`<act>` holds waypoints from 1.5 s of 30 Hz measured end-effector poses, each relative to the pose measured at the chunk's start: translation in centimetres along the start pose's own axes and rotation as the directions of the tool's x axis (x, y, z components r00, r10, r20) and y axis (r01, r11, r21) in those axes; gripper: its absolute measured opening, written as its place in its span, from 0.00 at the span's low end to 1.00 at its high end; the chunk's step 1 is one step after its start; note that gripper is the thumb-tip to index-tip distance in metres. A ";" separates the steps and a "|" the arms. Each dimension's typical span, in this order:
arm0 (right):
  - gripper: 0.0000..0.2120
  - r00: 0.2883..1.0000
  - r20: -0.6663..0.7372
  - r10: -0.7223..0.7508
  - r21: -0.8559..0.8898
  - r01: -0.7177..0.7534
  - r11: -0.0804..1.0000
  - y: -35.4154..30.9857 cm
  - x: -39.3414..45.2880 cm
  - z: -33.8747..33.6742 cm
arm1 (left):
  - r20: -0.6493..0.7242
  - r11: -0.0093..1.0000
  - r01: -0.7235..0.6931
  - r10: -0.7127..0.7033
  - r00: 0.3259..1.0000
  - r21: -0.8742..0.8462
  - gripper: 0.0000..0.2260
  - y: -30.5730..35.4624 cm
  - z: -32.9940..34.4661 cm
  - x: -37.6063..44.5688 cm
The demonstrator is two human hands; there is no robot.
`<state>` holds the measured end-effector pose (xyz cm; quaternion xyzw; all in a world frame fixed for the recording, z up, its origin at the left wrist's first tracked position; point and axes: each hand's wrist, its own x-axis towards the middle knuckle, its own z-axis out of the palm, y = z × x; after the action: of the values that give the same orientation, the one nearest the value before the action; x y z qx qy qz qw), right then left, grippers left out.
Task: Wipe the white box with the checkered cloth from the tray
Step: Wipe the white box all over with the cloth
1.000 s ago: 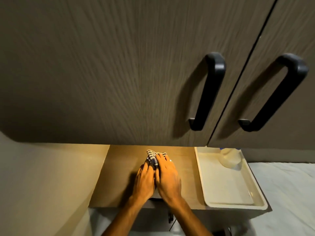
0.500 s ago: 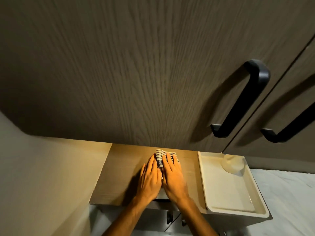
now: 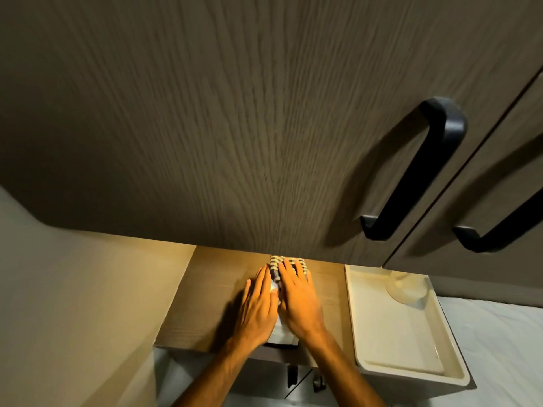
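Observation:
A white box point(image 3: 281, 333) lies on the wooden countertop point(image 3: 205, 295), mostly covered by both hands. My left hand point(image 3: 258, 306) rests flat on its left side and steadies it. My right hand point(image 3: 298, 298) presses the checkered cloth point(image 3: 276, 264) onto the box's far end; the cloth sticks out beyond my fingertips. Only a strip of the box shows between the hands and at its near end.
A white tray point(image 3: 411, 374) sits to the right on the countertop with a pale round bowl point(image 3: 407, 289) at its far end. Wall cabinet doors with black handles point(image 3: 417, 171) hang low overhead. A wall stands on the left.
Both hands with the cloth have slid a little away from me along the box. The view has shifted left, so the cabinet handles sit further right.

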<state>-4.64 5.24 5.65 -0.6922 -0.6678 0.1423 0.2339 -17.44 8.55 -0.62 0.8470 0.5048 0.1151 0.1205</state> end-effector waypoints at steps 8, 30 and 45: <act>0.25 0.950 -0.047 0.307 0.428 -0.259 0.866 -0.1 -3.1 1.2 | -0.015 0.997 0.034 -0.035 0.999 -0.066 0.26 0.8 -0.8 -0.1; 0.22 1.000 0.015 -0.001 0.018 0.000 1.000 -0.3 2.2 -1.1 | -0.026 0.999 0.045 -0.045 0.999 -0.007 0.25 0.8 -1.0 -0.3; 0.18 0.998 -0.043 0.048 0.120 -0.043 0.992 0.9 2.4 -0.8 | -0.025 0.998 0.056 -0.056 0.998 -0.031 0.26 1.0 -1.4 -0.3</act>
<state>-3.32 7.51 6.14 -0.6951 -0.6366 0.1712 0.2867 -17.16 7.96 1.02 0.8291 0.5280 0.1301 0.1300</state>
